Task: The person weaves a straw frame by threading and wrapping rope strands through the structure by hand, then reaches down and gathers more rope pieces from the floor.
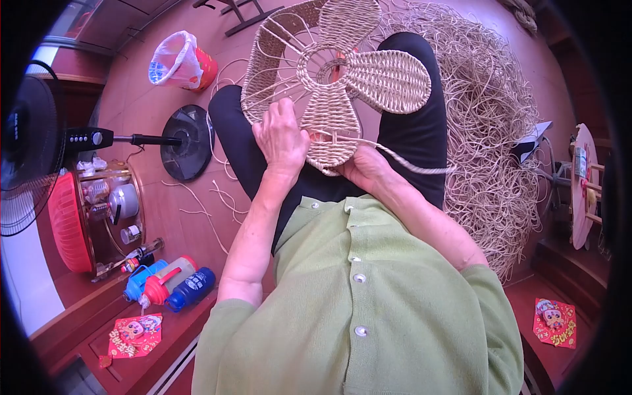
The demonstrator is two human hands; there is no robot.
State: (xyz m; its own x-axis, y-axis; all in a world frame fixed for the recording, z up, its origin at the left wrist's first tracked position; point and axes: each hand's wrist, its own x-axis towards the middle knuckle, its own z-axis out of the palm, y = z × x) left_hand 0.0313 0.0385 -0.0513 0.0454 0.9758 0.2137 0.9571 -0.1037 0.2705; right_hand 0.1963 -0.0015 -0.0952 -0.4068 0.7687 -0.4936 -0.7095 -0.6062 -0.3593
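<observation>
The person in green (408, 296) before me has left hand (282, 137) and right hand (366, 168) on a woven flower-shaped piece (392, 82), a tangled heap of cord (494, 131) lying alongside.

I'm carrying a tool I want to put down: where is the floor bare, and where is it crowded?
Bare floor shows between the lined bin and the round black fan base. Crowded: the rope heap covers the floor beside the right leg, and loose strands lie below the fan base in the picture.
</observation>
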